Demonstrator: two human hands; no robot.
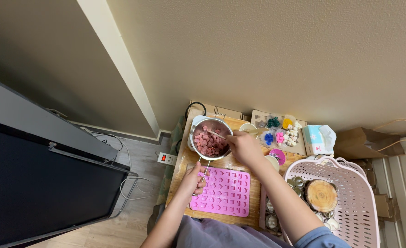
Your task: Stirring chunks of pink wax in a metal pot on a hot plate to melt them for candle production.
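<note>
Metal pot [211, 140] of pink chunks, likely hot and light, is held by handle with left hand [194, 178]; stick [216, 133] gripped by right hand [244, 146] at 3 o'clock.

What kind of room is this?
Probably a room at home, used as a small craft corner: a low wooden table against the wall, a pink mould tray, a pink basket and a dark screen.

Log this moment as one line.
left hand: grips handle of steel pot of pink chunks | right hand: holds wooden stick in pot
</note>
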